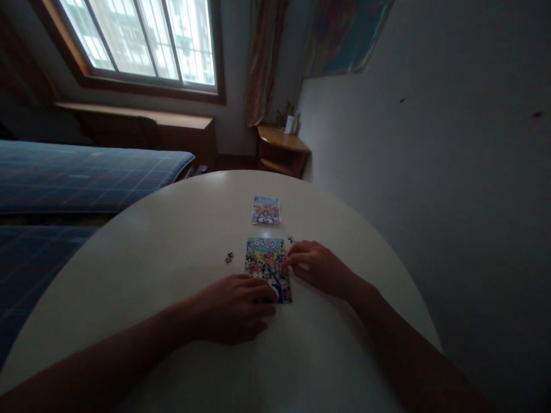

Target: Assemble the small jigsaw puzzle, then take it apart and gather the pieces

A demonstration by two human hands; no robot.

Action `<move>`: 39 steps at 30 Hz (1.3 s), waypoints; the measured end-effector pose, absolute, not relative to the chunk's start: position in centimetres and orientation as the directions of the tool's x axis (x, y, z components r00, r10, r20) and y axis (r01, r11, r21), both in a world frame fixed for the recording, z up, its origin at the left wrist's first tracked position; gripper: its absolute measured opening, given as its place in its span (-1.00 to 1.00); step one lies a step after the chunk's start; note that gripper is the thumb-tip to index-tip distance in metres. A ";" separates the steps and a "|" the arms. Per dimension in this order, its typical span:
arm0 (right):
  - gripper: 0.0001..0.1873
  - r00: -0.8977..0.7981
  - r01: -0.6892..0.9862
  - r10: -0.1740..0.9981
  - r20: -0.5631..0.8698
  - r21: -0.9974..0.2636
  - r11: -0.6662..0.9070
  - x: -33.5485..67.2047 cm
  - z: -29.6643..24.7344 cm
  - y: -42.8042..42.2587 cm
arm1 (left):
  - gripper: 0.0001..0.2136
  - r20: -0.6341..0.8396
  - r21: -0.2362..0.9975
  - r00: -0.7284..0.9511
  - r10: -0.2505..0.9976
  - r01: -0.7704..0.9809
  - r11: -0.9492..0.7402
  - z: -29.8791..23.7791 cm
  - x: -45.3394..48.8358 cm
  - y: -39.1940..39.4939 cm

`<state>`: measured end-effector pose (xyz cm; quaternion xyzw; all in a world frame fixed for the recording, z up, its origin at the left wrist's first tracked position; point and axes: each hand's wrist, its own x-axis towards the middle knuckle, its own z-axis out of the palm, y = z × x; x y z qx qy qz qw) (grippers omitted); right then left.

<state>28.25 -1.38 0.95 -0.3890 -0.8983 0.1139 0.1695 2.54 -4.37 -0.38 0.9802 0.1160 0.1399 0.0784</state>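
Note:
A colourful jigsaw puzzle with cartoon figures and large lettering along its top lies on the round white table. My left hand rests palm down over its lower left part, fingers stretched out and hiding that corner. At the puzzle's right edge is my right hand, thumb and fingertips drawn together in a pinch; whatever is between them is too small to make out. Loose puzzle pieces lie left of the puzzle. Another loose piece sits just above my right fingers.
Beyond the puzzle lies a small printed picture sheet with similar artwork. A bed with a blue plaid mattress stands at the left. A wooden corner shelf is behind the table, and a white wall runs along the right.

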 end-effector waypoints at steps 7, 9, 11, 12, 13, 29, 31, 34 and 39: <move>-0.59 -0.413 0.826 0.862 0.294 -0.277 0.491 30.2 -1.2 0.8 | -0.88 0.258 0.181 0.936 0.237 0.195 -0.964 -0.2 2.6 -4.4; -0.59 -0.426 0.834 0.868 0.255 -0.261 0.486 30.3 -1.7 1.0 | -0.88 0.280 0.157 0.930 0.237 0.199 -0.967 0.0 2.4 -4.1; -0.63 -0.428 0.834 0.871 0.241 -0.265 0.484 30.3 -1.8 1.0 | -0.87 0.312 0.121 0.910 0.274 0.248 -0.961 0.3 1.9 -3.5; -0.66 -0.430 0.830 0.871 0.236 -0.275 0.484 30.3 -1.6 1.0 | -0.87 0.329 0.112 0.885 0.329 0.310 -0.944 0.5 1.5 -3.2; -0.69 -0.435 0.824 0.872 0.226 -0.290 0.486 30.4 -1.4 0.9 | -0.86 0.346 0.108 0.857 0.382 0.369 -0.923 0.8 1.1 -2.7; -0.78 -0.417 0.835 0.908 -0.037 -0.411 0.366 32.2 1.9 -0.2 | -0.72 0.002 0.187 0.408 0.913 0.897 -0.401 1.5 -2.6 0.3; -0.79 -0.423 0.832 0.905 -0.035 -0.409 0.374 32.3 1.9 -0.2 | -0.71 -0.009 0.197 0.407 0.913 0.896 -0.397 1.3 -2.5 0.4; -0.76 -0.412 0.834 0.911 -0.036 -0.417 0.361 32.4 1.8 -0.2 | -0.72 0.000 0.205 0.412 0.911 0.892 -0.403 1.1 -2.4 0.3; -0.73 -0.411 0.835 0.910 -0.048 -0.420 0.355 32.4 1.7 -0.1 | -0.76 0.009 0.220 0.431 0.902 0.879 -0.423 0.6 -2.2 0.2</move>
